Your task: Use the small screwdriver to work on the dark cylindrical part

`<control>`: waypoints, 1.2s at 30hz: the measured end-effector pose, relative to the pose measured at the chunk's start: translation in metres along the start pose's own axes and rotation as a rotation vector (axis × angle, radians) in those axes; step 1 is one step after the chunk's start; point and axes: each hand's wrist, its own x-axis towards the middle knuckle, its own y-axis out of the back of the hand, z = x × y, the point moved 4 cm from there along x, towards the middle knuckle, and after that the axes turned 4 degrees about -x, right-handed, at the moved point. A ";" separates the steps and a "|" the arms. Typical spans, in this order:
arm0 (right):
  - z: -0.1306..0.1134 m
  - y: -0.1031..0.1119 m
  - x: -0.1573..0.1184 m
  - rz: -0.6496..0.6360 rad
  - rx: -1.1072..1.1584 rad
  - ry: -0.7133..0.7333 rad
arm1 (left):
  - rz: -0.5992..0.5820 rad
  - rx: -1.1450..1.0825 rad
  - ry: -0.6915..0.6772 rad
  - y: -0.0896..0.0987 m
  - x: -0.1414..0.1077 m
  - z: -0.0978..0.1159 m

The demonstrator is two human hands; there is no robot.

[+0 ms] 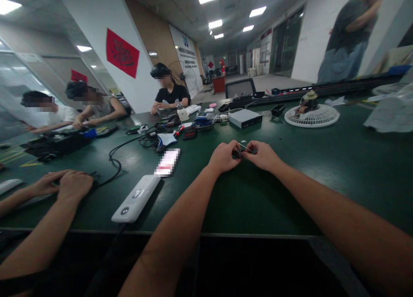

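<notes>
Close together above the green table, both my hands are closed around a small dark round part with a shiny rim. Its kind is too small to make out. My left hand grips the part from the left with bent fingers. From the other side, the fingertips of my right hand pinch at it. A thin pale strip or wire runs between the two hands, and a small white scrap lies on the table just beyond them.
A white power-bank-like device and a lit phone lie left of my arms. A co-worker's hands are further left. Beyond stand a grey box, a white fan grille, and tangled cables.
</notes>
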 end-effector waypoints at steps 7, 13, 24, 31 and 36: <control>-0.003 0.002 0.000 0.031 0.044 0.010 | 0.099 0.036 0.107 0.004 0.000 -0.010; -0.003 0.003 0.000 0.016 0.028 0.060 | 0.163 0.046 0.300 0.006 -0.004 -0.027; -0.011 -0.001 -0.008 -0.164 -0.023 0.025 | 0.074 0.031 0.208 -0.001 0.000 -0.020; -0.012 0.001 -0.008 -0.186 -0.155 0.046 | 0.068 0.101 0.246 0.004 -0.003 -0.017; -0.018 0.000 -0.011 -0.212 -0.111 0.091 | 0.076 0.088 0.226 0.003 -0.003 -0.021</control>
